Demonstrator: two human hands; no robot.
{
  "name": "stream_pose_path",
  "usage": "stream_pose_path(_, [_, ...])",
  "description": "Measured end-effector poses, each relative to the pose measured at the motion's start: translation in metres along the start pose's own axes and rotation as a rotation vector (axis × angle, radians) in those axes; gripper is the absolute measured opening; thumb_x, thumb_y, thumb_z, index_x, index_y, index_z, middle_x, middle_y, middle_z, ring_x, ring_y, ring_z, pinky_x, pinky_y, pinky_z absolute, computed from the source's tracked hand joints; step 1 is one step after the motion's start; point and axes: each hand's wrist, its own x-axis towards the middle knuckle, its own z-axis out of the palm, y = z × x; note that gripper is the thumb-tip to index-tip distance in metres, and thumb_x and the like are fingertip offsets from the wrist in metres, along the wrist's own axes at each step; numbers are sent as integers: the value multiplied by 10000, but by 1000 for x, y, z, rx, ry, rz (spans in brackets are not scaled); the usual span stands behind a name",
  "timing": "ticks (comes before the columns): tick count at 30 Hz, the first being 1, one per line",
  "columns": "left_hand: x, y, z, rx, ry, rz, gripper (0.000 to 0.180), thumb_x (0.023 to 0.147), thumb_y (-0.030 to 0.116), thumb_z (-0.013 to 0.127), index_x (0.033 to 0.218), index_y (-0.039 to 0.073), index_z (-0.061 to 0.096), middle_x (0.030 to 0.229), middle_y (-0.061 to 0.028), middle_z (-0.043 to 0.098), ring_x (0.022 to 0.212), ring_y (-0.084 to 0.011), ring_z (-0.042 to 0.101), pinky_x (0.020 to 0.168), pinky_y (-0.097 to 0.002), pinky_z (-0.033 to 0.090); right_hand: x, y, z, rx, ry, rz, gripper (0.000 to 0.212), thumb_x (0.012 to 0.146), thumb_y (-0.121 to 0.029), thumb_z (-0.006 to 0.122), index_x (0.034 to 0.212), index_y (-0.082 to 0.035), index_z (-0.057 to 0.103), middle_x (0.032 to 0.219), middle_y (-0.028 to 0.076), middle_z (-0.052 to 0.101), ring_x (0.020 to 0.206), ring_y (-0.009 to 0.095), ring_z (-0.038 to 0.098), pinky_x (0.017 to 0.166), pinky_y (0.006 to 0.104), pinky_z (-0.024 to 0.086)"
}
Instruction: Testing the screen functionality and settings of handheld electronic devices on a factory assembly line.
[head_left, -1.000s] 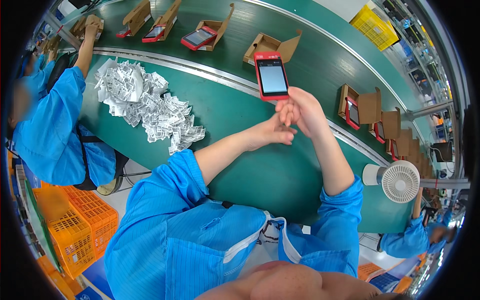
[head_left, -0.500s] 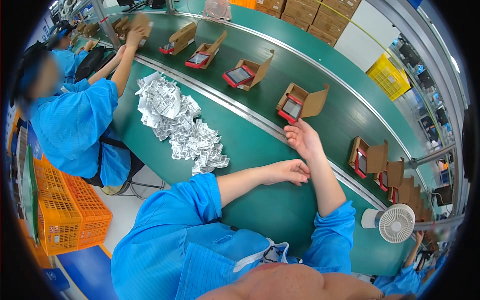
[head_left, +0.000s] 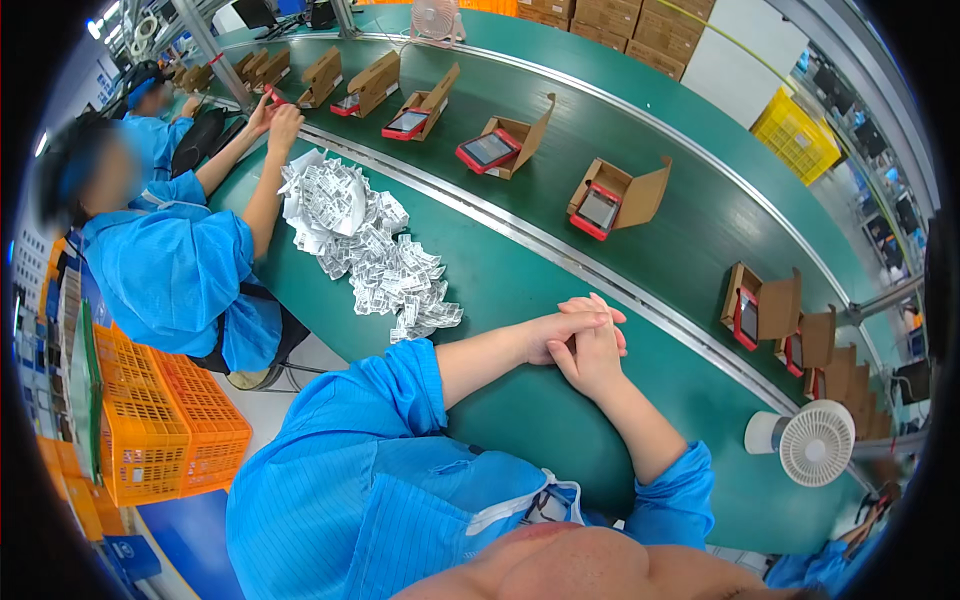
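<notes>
My left hand (head_left: pixel 552 337) and my right hand (head_left: pixel 596 362) are clasped together over the green bench, fingers folded across one another. No object shows between them. Beyond the metal rail, the nearest open cardboard box (head_left: pixel 643 196) holds a red-framed device with a grey screen (head_left: pixel 598 209), apart from my hands. To the left of my hands lies a heap of small printed white paper slips (head_left: pixel 400 280), with neither hand touching it.
More open boxes with red devices (head_left: pixel 488 150) line the green conveyor (head_left: pixel 540 205). A white fan (head_left: pixel 815 443) stands at right. On the left, a co-worker in blue (head_left: pixel 175 265) holds something red. Orange crates (head_left: pixel 150 420) stand on the floor behind.
My right hand has drawn back from the red device at the nearest box and joined my left hand. The co-worker's hands have left a cardboard box and now hold something red.
</notes>
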Motion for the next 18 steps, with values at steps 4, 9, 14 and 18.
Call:
stream_pose_path(4, [6, 3, 1, -2, 60, -67, 429, 881, 373, 569, 1145, 52, 462, 1036, -168, 569, 1061, -300, 566, 901, -413, 479, -6, 11, 11, 152, -45, 41, 602, 798, -350, 633, 1218, 42, 454, 1242, 205, 475, 1167, 386, 411, 1009, 498, 306])
stream_pose_path(9, [5, 2, -1, -150, 111, -66, 369, 893, 320, 546, 1124, 41, 478, 1080, -189, 572, 1094, -318, 559, 917, -420, 474, 13, -4, -13, 403, -42, 152, 536, 814, -315, 620, 1174, 59, 487, 1188, 230, 505, 1132, 399, 437, 999, 461, 329])
stream_pose_path(14, [7, 1, -1, -198, 101, -58, 338, 893, 274, 537, 1123, 35, 475, 1106, -203, 570, 1097, -316, 558, 941, -408, 466, -2, 12, 8, 201, -35, 143, 469, 872, -382, 571, 1110, 22, 548, 1231, 190, 532, 1123, 381, 475, 989, 450, 351])
stream_pose_path(18, [5, 1, -3, -223, 120, -67, 319, 901, 263, 526, 1115, 33, 474, 1108, -196, 568, 1106, -312, 552, 948, -406, 462, 2, 17, 9, 239, -145, 119, 537, 833, -329, 601, 1184, 61, 486, 1193, 236, 505, 1138, 398, 434, 1005, 455, 325])
